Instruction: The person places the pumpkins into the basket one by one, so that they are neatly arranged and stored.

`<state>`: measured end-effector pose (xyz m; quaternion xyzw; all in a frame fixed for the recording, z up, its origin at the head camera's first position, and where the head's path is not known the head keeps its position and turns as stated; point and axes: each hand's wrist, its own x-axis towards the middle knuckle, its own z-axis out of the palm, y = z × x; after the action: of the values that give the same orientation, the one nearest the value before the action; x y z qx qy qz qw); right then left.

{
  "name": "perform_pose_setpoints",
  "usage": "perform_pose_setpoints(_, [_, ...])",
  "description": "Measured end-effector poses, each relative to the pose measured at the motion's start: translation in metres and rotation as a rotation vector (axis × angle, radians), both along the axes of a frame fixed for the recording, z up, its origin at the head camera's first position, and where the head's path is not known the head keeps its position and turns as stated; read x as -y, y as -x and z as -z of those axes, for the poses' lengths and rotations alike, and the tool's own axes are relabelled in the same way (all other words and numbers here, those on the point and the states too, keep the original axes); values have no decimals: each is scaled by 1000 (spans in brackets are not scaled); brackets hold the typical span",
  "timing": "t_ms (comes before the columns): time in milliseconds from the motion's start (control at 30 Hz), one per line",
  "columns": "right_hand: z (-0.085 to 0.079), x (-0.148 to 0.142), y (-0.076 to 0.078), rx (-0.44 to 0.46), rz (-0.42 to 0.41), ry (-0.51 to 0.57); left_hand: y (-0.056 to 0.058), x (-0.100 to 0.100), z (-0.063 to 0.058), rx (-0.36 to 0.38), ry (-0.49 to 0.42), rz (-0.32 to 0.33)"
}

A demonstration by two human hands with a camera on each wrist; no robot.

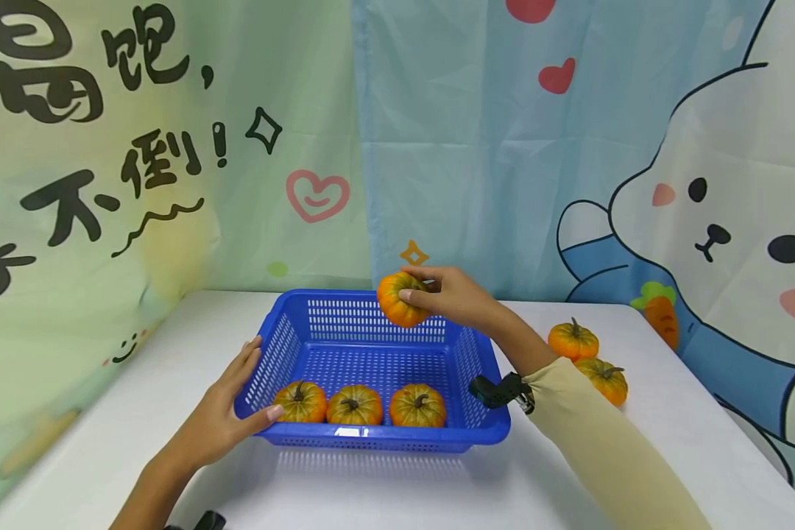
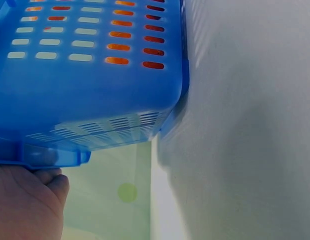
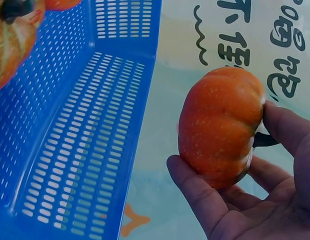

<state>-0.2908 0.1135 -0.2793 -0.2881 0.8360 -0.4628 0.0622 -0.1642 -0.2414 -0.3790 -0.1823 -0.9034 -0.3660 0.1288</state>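
Note:
A blue plastic basket stands on the table. Inside, along its front wall, sit three small orange pumpkins: a left pumpkin, a middle pumpkin and a right pumpkin. My left hand holds the basket's front left corner, thumb over the rim and fingers along the left side. Above the basket's back rim, my right hand grips another pumpkin between thumb and fingers. In the right wrist view this pumpkin shows its ribbed side, with its dark stem toward the palm.
Right of the basket, two more pumpkins lie on the white table: a back pumpkin and a front pumpkin, close together. A printed curtain hangs behind the table.

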Motion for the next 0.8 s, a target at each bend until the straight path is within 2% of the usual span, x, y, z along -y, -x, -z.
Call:
perform_pose_setpoints(200, [2,14,5,10,-34,13,-1,-1,-1,13,2,-2])
perform_pose_setpoints(400, [7,30,9,-17,-74,-28,2,0,-2,3,4,0])
perform_pose_setpoints(567, [15,46,13,16,-111,-68,2,0,0,18,-1,-2])
perform_pose_setpoints(800, [23,70,16,33,-118,-99,1,-1,0,34,1,-7])
